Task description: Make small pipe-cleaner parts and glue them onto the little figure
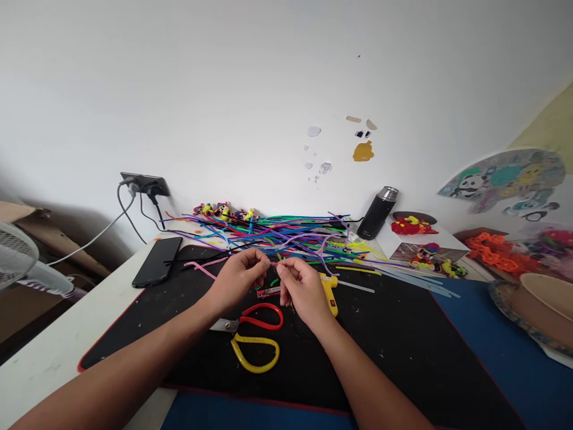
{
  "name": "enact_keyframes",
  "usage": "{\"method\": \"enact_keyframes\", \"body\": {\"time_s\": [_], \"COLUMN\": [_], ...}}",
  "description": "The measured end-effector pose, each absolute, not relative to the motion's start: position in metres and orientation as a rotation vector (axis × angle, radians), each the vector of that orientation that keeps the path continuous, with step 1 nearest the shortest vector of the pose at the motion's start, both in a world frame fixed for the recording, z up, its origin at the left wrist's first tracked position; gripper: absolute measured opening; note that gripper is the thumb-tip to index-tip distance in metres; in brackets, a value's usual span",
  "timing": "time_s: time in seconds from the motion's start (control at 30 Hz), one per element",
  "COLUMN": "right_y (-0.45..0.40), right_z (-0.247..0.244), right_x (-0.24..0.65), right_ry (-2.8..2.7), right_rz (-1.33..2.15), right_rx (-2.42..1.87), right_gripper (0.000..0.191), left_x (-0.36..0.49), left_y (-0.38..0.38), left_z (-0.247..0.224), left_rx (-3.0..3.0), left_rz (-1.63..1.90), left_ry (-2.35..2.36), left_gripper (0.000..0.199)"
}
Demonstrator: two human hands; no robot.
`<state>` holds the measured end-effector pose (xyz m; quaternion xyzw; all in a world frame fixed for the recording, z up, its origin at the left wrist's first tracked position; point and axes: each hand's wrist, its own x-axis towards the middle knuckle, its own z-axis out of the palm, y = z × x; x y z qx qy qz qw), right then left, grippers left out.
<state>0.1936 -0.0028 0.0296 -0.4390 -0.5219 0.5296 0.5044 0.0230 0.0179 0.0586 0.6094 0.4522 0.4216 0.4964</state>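
Observation:
My left hand (242, 276) and my right hand (301, 288) meet over the black mat (385, 334), fingertips close together. Each pinches a small, thin pinkish piece (273, 264) that looks like a pipe cleaner; fingers cover most of it. Just below the hands lie scissors (258, 339) with one red and one yellow handle loop. A yellow glue gun (330, 294) rests partly behind my right hand. Between the hands a small red-and-white strip (268, 292) shows on the mat. A light pink pipe cleaner (205, 270) runs behind my left hand.
A heap of coloured pipe cleaners (286, 230) spans the back, with small colourful figures (224, 211) behind it. At left are a black phone (156, 263), cables and a fan (27, 257). At right stand a black flask (378, 213), a white box (447, 240) and translucent glue sticks (421, 279).

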Motion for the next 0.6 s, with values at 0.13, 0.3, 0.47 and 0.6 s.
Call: {"method": "enact_keyframes", "body": {"time_s": [0.13,0.3,0.47,0.6], "right_y": [-0.0028,-0.0024,-0.0011,-0.0005], "right_z": [0.0305,0.0299,0.029,0.0266], "right_x": [0.1931,0.1924,0.193,0.1922], "right_ry": [-1.258,-1.242,-1.21,-1.227], "right_rz": [1.268,1.308,1.356,1.358], "right_rx": [-1.068,-1.04,-1.031,-1.03], "right_gripper": [0.034,0.036,0.044,0.041], "left_x": [0.0234,0.0225,0.0242,0.0264], "left_y": [0.017,0.0175,0.0163,0.0148], "left_z": [0.0576,0.0565,0.0581,0.0588], "left_rx": [1.478,1.461,1.449,1.457], "left_rz": [1.011,1.018,1.015,1.011], "left_ry": [1.092,1.077,1.084,1.089], "left_gripper": [0.038,0.04,0.043,0.043]}}
